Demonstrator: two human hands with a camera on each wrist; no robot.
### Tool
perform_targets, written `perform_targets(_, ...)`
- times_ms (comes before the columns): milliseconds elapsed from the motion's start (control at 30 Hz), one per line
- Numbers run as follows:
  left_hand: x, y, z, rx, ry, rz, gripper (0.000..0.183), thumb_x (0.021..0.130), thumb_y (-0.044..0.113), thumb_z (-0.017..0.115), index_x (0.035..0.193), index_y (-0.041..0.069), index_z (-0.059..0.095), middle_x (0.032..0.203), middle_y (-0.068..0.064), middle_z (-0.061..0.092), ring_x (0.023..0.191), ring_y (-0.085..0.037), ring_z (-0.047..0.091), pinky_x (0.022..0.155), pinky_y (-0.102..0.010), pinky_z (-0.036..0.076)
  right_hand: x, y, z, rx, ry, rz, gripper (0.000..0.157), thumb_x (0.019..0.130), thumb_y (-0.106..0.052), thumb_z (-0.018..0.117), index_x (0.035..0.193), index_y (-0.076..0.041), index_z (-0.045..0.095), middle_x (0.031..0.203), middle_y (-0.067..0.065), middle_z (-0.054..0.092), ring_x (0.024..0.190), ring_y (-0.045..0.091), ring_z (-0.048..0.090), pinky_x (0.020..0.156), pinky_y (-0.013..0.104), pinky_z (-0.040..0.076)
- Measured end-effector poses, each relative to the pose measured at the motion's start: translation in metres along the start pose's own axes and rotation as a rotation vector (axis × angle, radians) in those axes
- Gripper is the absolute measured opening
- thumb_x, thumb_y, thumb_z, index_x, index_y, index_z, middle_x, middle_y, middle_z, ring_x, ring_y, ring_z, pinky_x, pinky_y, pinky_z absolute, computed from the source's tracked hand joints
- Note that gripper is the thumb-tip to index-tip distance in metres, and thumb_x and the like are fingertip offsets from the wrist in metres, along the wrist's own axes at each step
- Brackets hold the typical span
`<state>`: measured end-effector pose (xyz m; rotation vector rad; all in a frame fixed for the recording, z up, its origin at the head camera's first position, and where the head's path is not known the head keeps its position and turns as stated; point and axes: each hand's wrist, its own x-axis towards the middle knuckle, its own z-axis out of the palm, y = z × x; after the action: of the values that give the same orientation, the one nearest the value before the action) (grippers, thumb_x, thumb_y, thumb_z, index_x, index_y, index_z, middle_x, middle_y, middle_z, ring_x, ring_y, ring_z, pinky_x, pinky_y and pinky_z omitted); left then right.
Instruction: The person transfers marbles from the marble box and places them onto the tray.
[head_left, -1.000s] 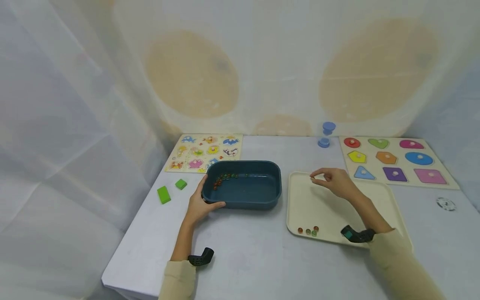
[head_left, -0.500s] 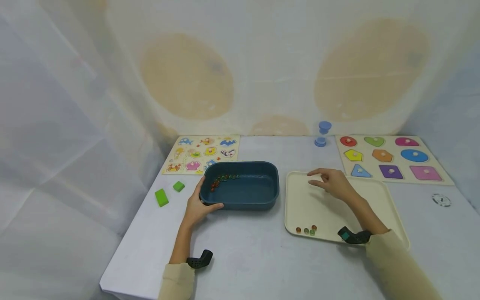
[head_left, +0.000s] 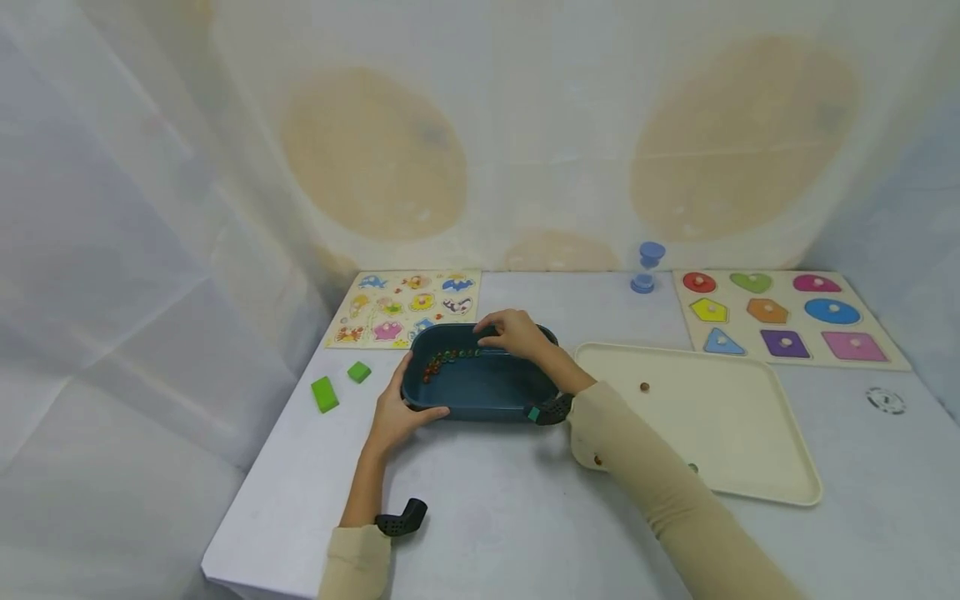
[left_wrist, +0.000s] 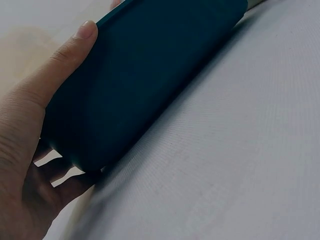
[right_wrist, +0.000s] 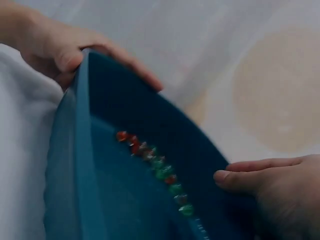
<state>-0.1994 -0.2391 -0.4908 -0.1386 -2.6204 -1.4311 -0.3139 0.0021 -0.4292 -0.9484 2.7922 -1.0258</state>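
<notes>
A dark teal plastic bin (head_left: pixel 480 412) stands on the white table. My left hand (head_left: pixel 393 415) grips its left end, thumb along the front side and fingers around the corner; the left wrist view shows this hand (left_wrist: pixel 30 125) close up. Small red and green glass marbles (right_wrist: pixel 160 172) lie in a curved row on the bin's floor. Over the bin's back right part is my right hand (head_left: pixel 519 335), thumb and index finger close together. No marble shows at the fingertips of the right hand (right_wrist: pixel 280 182) in the right wrist view.
Right of the bin is a cream tray (head_left: pixel 738 417) with a few marbles (head_left: pixel 645 387), partly hidden by the right sleeve. Behind stand an animal puzzle board (head_left: pixel 375 310), a blue hourglass (head_left: pixel 647 267) and a shape puzzle board (head_left: pixel 795 321). Green blocks (head_left: pixel 325 394) lie left.
My right hand has moved left from above the tray to over the bin. Marbles on the tray have shifted; one now lies further back. The left hand keeps its grip on the bin.
</notes>
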Motion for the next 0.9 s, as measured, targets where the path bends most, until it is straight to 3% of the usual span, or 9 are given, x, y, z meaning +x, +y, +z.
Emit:
perform_targets(200,0.000,0.002,0.001,-0.003,-0.004,0.004,0.107,0.058,0.047,0.080,0.142,0.034,0.015,0.146,0.002,0.025,0.131,-0.026,0.028,0.100,-0.053,0.029,0.010,0.005,0.023,-0.079,-0.084,0.102,0.028,0.080,-0.023,0.067,0.107,-0.015,0.067,0.057,0.000,0.050,0.049,0.012,0.037,0.047,0.023,0.030)
perform_targets(333,0.000,0.001,0.000,-0.006,0.001,-0.010,0.109,0.056,0.049,0.080,0.142,0.035,0.016,0.145,0.001,0.027,0.131,-0.026,0.028,0.100,-0.054,0.029,0.011,0.009,0.031,-0.083,-0.100,0.138,0.024,0.081,-0.023,0.067,0.104,-0.017,0.068,0.083,0.001,0.065,0.066,0.013,0.051,0.057,0.025,0.040)
perform_targets(467,0.001,-0.001,0.000,-0.010,-0.001,-0.010,0.109,0.055,0.050,0.080,0.142,0.035,0.016,0.145,0.001,0.027,0.131,-0.026,0.028,0.100,-0.054,0.029,0.012,0.012,0.035,-0.098,-0.104,0.162,0.021,0.080,-0.023,0.068,0.100,-0.019,0.070,0.102,-0.002,0.066,0.079,0.011,0.057,0.065,0.025,0.045)
perform_targets(600,0.002,-0.002,-0.001,-0.012,0.001,0.000,0.109,0.055,0.049,0.080,0.142,0.034,0.016,0.145,0.001,0.027,0.131,-0.026,0.028,0.100,-0.054,0.029,0.013,0.014,0.038,-0.117,-0.120,0.156,0.019,0.080,-0.024,0.068,0.099,-0.020,0.070,0.101,-0.003,0.066,0.074,0.009,0.058,0.066,0.027,0.047)
perform_targets(700,0.002,-0.002,-0.001,-0.013,0.004,0.006,0.109,0.056,0.048,0.081,0.142,0.033,0.016,0.145,0.001,0.027,0.131,-0.026,0.028,0.100,-0.053,0.029,0.011,0.014,0.034,-0.127,-0.107,0.091,0.019,0.080,-0.026,0.067,0.098,-0.019,0.069,0.092,-0.003,0.067,0.067,0.006,0.053,0.070,0.032,0.047)
perform_targets(800,0.001,-0.001,-0.001,-0.011,0.004,0.006,0.108,0.056,0.047,0.081,0.142,0.033,0.016,0.146,0.002,0.026,0.131,-0.025,0.028,0.101,-0.053,0.029,0.001,0.010,0.020,-0.100,-0.052,-0.005,0.020,0.081,-0.026,0.067,0.098,-0.016,0.069,0.070,-0.003,0.061,0.054,0.008,0.042,0.060,0.033,0.043)
perform_targets(900,0.001,-0.001,-0.001,0.001,0.004,0.005,0.108,0.057,0.047,0.081,0.142,0.033,0.016,0.146,0.003,0.026,0.131,-0.024,0.028,0.101,-0.052,0.029,-0.022,0.008,-0.006,-0.041,0.034,-0.062,0.020,0.081,-0.026,0.066,0.098,-0.016,0.069,0.051,-0.003,0.041,0.046,0.011,0.028,0.047,0.028,0.030)
